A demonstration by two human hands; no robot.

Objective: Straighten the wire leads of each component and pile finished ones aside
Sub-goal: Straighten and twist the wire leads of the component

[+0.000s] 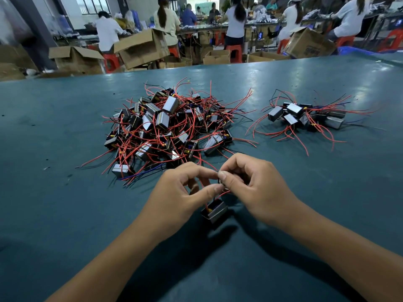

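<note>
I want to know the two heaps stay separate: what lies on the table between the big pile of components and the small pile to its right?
In the head view, only bare table and stray red lead ends lie between the big pile and the small pile.

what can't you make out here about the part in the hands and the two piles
Head view only:
- Held component: lead ends hidden by the left hand and right hand fingers.
- Big pile: lower parts buried under tangled wires; count unclear.
- Small pile: too small to tell whether the leads are straight.
</note>
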